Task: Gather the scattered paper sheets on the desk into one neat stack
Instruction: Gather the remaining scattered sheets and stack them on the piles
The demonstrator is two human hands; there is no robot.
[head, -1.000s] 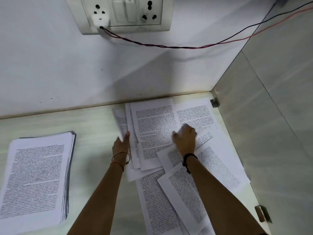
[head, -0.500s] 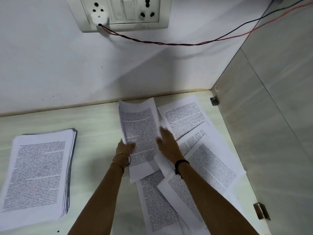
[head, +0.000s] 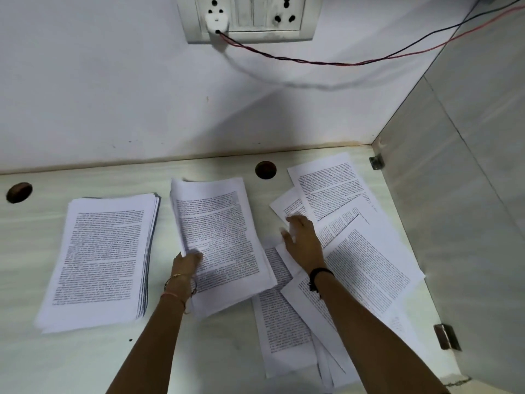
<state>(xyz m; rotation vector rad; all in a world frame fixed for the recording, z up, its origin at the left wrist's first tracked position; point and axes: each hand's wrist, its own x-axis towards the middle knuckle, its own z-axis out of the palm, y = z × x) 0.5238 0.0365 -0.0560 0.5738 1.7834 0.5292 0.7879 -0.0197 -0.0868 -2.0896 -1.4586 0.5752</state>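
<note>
Widest of all, a pale desk (head: 85, 365) set into a corner between white wall (head: 113, 95) and grey side panel (head: 468, 194). On its left part, a thick neat stack (head: 102, 257) of printed pages, edges roughly squared. On its right part, loose sheets (head: 369, 265) overlapping at mixed angles, reaching from near the wall to the front edge.

Between the two, a thin bundle (head: 218, 231) of gathered pages, far edge curled upward, right side overlapping the loose sheets, left edge just beside the stack. Pinched at its lower left edge by the left hand (head: 186, 261), thumb on the printed face, fingers hidden beneath. Right hand (head: 304, 240) palm down on the loose sheets, fingers straight and slightly spread, clear of the bundle.

High on the wall, a socket plate (head: 247, 18) with a white plug (head: 216, 19) and a twisted red-and-black wire (head: 312, 62) trailing right. One round cable hole (head: 265, 169) behind the bundle. Thin bangles (head: 177, 280) on the left wrist, a black band (head: 319, 275) on the right.

Against half a second ago: bundle carried leftward out of the scatter to beside the stack; right hand off the bundle's right edge, now on the loose sheets.
</note>
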